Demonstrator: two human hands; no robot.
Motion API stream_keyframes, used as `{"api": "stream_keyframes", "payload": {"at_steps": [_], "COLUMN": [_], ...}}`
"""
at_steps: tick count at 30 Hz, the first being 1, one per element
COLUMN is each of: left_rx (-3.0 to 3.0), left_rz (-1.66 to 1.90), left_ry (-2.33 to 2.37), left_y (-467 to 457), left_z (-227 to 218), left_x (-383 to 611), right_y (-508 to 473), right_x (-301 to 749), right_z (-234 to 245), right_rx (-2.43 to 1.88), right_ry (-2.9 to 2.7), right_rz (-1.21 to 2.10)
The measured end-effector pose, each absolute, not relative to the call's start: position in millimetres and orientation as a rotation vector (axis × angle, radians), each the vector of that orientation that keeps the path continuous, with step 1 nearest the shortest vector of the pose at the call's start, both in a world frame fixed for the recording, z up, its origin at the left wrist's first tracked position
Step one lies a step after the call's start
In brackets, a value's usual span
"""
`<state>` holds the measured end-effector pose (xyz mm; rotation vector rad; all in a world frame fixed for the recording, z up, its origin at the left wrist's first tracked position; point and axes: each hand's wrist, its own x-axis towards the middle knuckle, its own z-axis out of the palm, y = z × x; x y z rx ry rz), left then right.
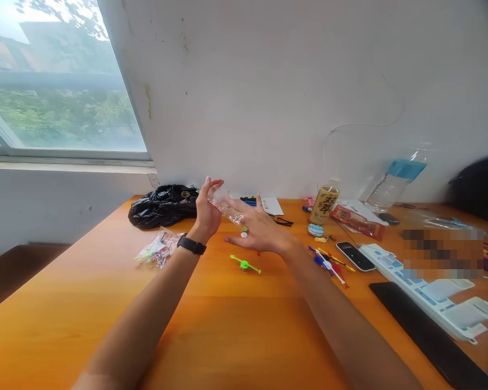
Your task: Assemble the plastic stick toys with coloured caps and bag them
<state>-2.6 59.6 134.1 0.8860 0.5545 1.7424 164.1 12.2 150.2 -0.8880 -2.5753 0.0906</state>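
A crinkled clear plastic bag [224, 210] is raised above the table between my two hands. My left hand [208, 211], with a black watch on its wrist, is curled around one end of it. Spread fingers of my right hand [262, 226] reach over the bag's other end, and its thumb points left. Below them on the table lies a bright green plastic piece [244, 265], a thin bar with a round hub. A small white and green part [244, 233] shows just beside my right hand, partly hidden.
A clear bag of colourful parts [159, 249] lies left, before a black plastic bag [162, 207]. To the right are loose coloured sticks [329, 264], a drink bottle [324, 203], a phone-like device [355, 256], a white power strip [415, 287] and a black mat [423, 330].
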Motion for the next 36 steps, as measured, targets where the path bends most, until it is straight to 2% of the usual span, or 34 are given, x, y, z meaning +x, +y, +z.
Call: {"api": "stream_keyframes", "payload": {"at_steps": [17, 23, 30, 36], "left_rx": [0.831, 0.674, 0.858, 1.398], "left_rz": [1.670, 1.721, 1.382, 1.138], "left_ry": [0.508, 0.563, 0.734, 0.650], "left_y": [58, 70, 79, 72], "left_z": [135, 135, 135, 132], "left_x": [-5, -16, -69, -112], "right_y": [6, 9, 10, 0], "right_x": [158, 164, 178, 186], "right_z": [152, 158, 176, 189], "right_rx": [-0.846, -0.828, -0.802, -0.703], "right_ry": [-2.507, -2.358, -2.194, -2.259], "right_rz": [0.193, 0.113, -0.007, 0.024]}}
